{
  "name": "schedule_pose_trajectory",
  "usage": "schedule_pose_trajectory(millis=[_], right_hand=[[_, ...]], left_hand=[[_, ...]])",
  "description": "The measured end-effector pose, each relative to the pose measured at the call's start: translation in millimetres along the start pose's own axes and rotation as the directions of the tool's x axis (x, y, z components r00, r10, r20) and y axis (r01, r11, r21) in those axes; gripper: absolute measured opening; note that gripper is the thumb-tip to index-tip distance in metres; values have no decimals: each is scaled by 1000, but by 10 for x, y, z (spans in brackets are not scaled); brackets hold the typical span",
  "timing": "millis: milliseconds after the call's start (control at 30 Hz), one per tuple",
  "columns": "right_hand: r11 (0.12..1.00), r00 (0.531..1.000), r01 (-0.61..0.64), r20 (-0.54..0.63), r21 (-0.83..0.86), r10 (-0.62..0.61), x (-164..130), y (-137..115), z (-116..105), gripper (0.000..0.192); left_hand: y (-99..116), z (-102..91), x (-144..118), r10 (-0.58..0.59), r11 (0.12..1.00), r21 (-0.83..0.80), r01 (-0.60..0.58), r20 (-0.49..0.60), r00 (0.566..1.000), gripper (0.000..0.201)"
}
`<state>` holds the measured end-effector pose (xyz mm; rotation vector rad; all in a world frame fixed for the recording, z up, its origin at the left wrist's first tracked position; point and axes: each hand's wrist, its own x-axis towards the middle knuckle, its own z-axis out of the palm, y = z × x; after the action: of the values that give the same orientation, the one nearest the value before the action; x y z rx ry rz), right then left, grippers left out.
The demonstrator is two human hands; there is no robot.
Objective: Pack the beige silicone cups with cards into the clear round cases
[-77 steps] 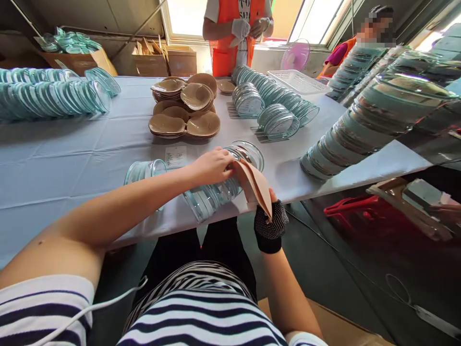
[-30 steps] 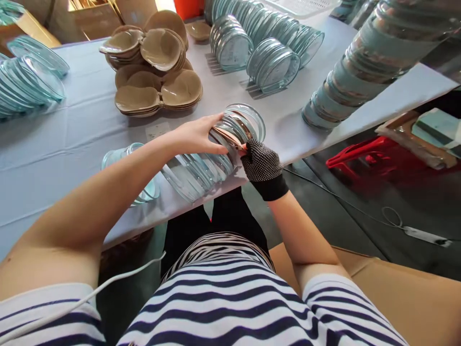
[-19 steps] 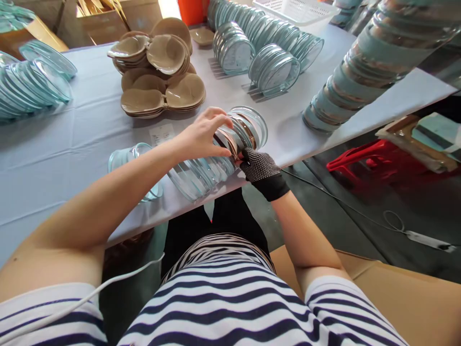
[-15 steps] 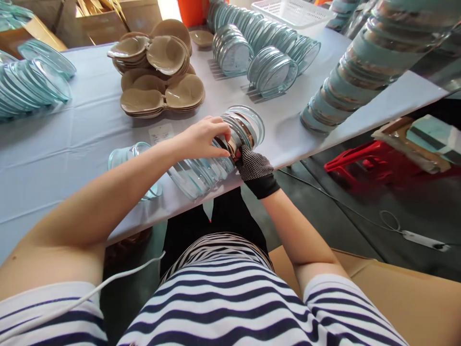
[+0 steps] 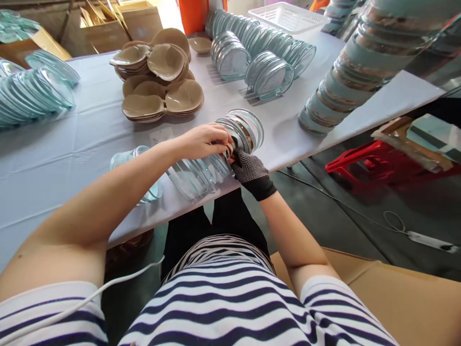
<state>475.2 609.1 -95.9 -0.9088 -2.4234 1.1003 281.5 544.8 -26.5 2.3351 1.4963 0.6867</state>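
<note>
A row of clear glass dishes (image 5: pixel 196 179) stands on edge along the table's near side, and both my hands meet at its right part. My left hand (image 5: pixel 207 141), bare, reaches across the row with its fingers curled in by the dish edges. What it pinches is hidden. My right hand (image 5: pixel 250 169), in a black dotted glove, has its fingers closed on the lower edge of a glass dish. Dark and brownish shapes show between the fingertips, too small to name. Just beyond the hands, more round glass dishes (image 5: pixel 256 126) lean together.
Stacked brown two-bowl dishes (image 5: pixel 144 106) sit behind the hands. Glass dishes stand in rows (image 5: pixel 272 77) farther back, near a white basket (image 5: pixel 288 18). More glass leans at left (image 5: pixel 39 93). A tall glass stack (image 5: pixel 345 81) rises at right. A red stool (image 5: pixel 356 166) is below.
The whole view has shifted slightly. My hands stay together at the row; the left fingers have curled in more, and the right hand has moved slightly left with them.
</note>
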Motion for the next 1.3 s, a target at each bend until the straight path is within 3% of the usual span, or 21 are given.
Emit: schedule_pose_trajectory(millis=[33, 100, 167, 233, 300, 367, 400, 467, 500, 600, 667, 733, 800, 867, 933, 967, 1033, 1100, 1167, 1233, 1300], right_hand=[[984, 995, -17, 98, 175, 0, -5, 1, -19, 22], [840, 968, -76, 240, 537, -66, -20, 30, -43, 31], [669, 964, -80, 228, 739, -136, -31, 59, -43, 41], [653, 982, -11, 133, 757, -138, -30, 49, -23, 43], [811, 994, 85, 10, 579, -111, -35, -11, -1, 40], [972, 988, 139, -100, 188, -122, -81, -108, 0, 36], [990, 983, 139, -115, -31, -142, -126, -160, -13, 34], [922, 984, 140, -54, -361, -171, -251, -253, -82, 35], [880, 982, 160, -21, -447, -188, -315, -285, -145, 36], [824, 937, 256, -81, -506, -341, -376, -290, -439, 37], [811, 872, 280, -217, -513, -438, -220, -216, -641, 39], [806, 835, 281, -282, -520, -473, 57, -105, -731, 56], [822, 859, 303, -235, -482, -454, 322, 10, -672, 75], [849, 896, 324, -152, -418, -416, 468, 92, -532, 80], [857, 920, 322, -78, -403, -383, 504, 100, -426, 77], [846, 924, 327, -47, -420, -380, 513, 66, -412, 73], [793, 903, 370, -15, -483, -430, 596, -97, -462, 66], [723, 850, 433, -22, -539, -526, 844, -381, -544, 60], [673, 813, 475, -10, -567, -582, 1272, -743, -542, 54], [642, 830, 510, 131, -573, -542, 1806, -1107, -381, 44], [550, 842, 525, 304, -650, -446, 2324, -1405, -78, 41]], left_hand=[[-3, -18, -8, -1, 999, -34, 1, 17, 1000, 15], [2, -47, -21, -25, 996, -84, 29, 50, 998, 17], [13, -56, -21, -68, 996, -56, 73, 89, 994, 19], [26, -40, -1, -95, 995, 33, 91, 111, 989, 21], [42, -11, 26, -90, 991, 110, 78, 104, 991, 22], [67, 3, 34, -81, 986, 152, 73, 45, 996, 17], [87, -8, 17, -74, 981, 179, 72, 4, 997, 15], [136, -87, -88, -49, 966, 250, 66, -72, 996, 19], [164, -159, -190, -42, 956, 284, 70, -104, 994, 22], [236, -469, -727, -131, 925, 326, 194, -206, 970, 26], [268, -667, -1248, -267, 880, 303, 367, -324, 907, 28], [286, -750, -1797, -397, 814, 249, 525, -423, 815, 39], [295, -652, -2250, -526, 752, 168, 637, -430, 734, 64], [299, -394, -2519, -609, 729, 73, 680, -386, 694, 84], [308, -92, -2608, -638, 737, -2, 676, -332, 695, 93], [312, 25, -2609, -651, 718, -30, 696, -385, 655, 96], [293, 119, -2586, -656, 707, -67, 704, -434, 617, 93], [179, 8, -2569, -633, 716, -104, 691, -514, 579, 87], [-88, -225, -2543, -607, 728, -178, 662, -617, 501, 79], [-497, -448, -2464, -611, 728, -279, 626, -678, 409, 71], [-955, -560, -2319, -634, 726, -336, 599, -663, 397, 66]])
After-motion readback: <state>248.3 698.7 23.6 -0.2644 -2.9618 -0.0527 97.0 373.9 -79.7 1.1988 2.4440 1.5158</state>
